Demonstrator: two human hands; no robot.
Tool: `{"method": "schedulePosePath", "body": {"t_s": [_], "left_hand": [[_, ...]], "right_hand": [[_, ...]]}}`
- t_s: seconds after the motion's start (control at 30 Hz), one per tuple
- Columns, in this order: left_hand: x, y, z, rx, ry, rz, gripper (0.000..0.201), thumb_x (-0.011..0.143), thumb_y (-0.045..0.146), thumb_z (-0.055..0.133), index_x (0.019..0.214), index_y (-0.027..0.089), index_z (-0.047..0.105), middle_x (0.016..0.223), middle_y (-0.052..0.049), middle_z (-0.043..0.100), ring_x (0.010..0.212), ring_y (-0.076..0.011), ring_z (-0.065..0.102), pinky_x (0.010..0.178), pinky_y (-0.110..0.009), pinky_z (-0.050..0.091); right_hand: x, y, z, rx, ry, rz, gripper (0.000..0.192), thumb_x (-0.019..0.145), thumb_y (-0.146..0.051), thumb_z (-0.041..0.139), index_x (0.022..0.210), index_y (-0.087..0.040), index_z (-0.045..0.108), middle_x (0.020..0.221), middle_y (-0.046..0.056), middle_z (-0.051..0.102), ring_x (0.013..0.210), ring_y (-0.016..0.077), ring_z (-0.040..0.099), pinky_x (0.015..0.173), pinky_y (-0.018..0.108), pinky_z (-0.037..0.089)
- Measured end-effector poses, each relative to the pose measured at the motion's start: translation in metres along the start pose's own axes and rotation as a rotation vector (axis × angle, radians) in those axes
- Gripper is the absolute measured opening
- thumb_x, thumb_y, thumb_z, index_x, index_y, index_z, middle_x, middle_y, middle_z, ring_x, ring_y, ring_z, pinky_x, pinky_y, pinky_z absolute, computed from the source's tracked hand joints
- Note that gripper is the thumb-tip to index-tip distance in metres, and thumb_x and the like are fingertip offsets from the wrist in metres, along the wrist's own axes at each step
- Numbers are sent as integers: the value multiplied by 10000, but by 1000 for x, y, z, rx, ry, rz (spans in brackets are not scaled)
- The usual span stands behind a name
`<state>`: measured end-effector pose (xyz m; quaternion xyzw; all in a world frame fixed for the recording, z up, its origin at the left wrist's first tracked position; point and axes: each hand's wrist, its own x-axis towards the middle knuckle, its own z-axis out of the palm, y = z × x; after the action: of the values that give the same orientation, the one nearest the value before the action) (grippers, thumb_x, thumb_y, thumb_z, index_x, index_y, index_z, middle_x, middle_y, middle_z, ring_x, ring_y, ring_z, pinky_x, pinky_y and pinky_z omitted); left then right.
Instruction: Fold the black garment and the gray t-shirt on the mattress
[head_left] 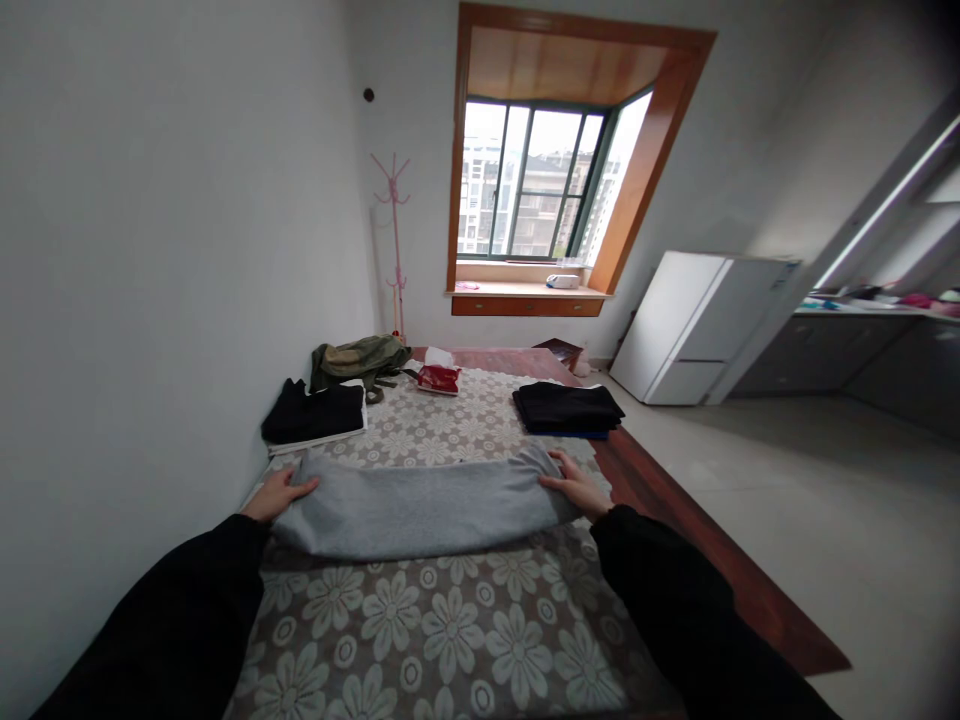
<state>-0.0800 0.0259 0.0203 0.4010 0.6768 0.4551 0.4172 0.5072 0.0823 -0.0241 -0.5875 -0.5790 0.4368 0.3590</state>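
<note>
A grey piece of clothing (pixel 420 508), folded into a long band, stretches across the flowered tablecloth (pixel 450 620). Its exact kind does not show. My left hand (pixel 283 494) grips the left end, thumb on top and the other fingers partly hidden under the cloth. At the right end, my right hand (pixel 576 484) pinches the upper corner, its fingertips resting on the fabric. Beyond the left end lies a stack of folded black clothes (pixel 315 412) with a white layer beneath. Another folded black stack (pixel 568 408), with a blue edge below, lies past the right end.
An olive backpack (pixel 360 362) and a red tissue pack (pixel 439 378) sit toward the table's far end. The wooden table edge (pixel 697 540) runs along the right. A white wall (pixel 172 250) stands close on the left. Farther off are a pink coat rack (pixel 395 230) and a white fridge (pixel 694 325).
</note>
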Motion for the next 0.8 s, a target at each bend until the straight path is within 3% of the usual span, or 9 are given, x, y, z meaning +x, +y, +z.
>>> {"method": "schedulePosePath", "body": {"t_s": [0.1, 0.17, 0.27, 0.37, 0.47, 0.57, 0.67, 0.8], "left_hand": [[14, 12, -9, 40, -19, 82, 570, 569, 505, 927, 986, 186, 705, 952, -83, 794, 1049, -355, 721, 907, -428, 594], [26, 15, -9, 78, -23, 123, 634, 571, 550, 915, 1042, 190, 691, 1010, -95, 788, 1048, -348, 724, 900, -419, 599], [45, 9, 3, 156, -36, 138, 666, 524, 529, 928, 1047, 201, 680, 1050, -106, 779, 1043, -340, 726, 888, -399, 601], [61, -9, 21, 264, -67, 116, 652, 471, 441, 935, 1018, 200, 675, 933, -84, 773, 957, -336, 744, 829, -397, 607], [76, -23, 29, 383, -73, 108, 612, 514, 434, 872, 1034, 183, 668, 834, -61, 747, 855, -325, 748, 775, -402, 603], [94, -27, 28, 494, -39, 155, 536, 594, 475, 772, 1033, 182, 677, 887, -77, 744, 921, -331, 737, 830, -409, 586], [109, -24, 32, 587, -12, 227, 461, 612, 472, 725, 975, 188, 709, 922, -88, 747, 1036, -350, 709, 911, -410, 554], [112, -22, 40, 669, -2, 322, 370, 635, 464, 665, 877, 196, 743, 872, -91, 748, 914, -336, 713, 863, -415, 550]], "right_hand": [[17, -10, -20, 105, 5, -152, 768, 773, -438, 748, 1454, -282, 429, 1243, 99, 708, 1127, 321, 684, 947, 436, 558], [31, -8, -33, 125, 39, -167, 814, 793, -440, 734, 1503, -268, 374, 1203, 96, 711, 1072, 311, 702, 895, 420, 567], [50, 5, -43, -151, 85, -132, 868, 793, -359, 687, 1559, -205, 310, 1188, 105, 702, 1055, 287, 703, 904, 388, 551], [61, 23, -42, -453, 87, -100, 896, 689, -222, 713, 1530, -153, 412, 1104, 105, 718, 1010, 286, 701, 918, 368, 523], [67, 36, -39, -565, 106, -101, 718, 693, -232, 728, 1394, -158, 593, 1015, 98, 727, 969, 299, 691, 908, 373, 510], [77, 39, -35, -656, 138, -131, 481, 818, -336, 681, 1274, -182, 680, 1167, 128, 705, 1080, 291, 668, 973, 355, 487], [91, 37, -28, -721, 155, -169, 419, 870, -313, 653, 1267, -186, 690, 1293, 143, 666, 1182, 276, 636, 1045, 333, 449], [105, 31, -22, -790, 169, -196, 278, 805, -197, 703, 1076, -211, 762, 1137, 109, 712, 1069, 266, 670, 990, 332, 469]]}}
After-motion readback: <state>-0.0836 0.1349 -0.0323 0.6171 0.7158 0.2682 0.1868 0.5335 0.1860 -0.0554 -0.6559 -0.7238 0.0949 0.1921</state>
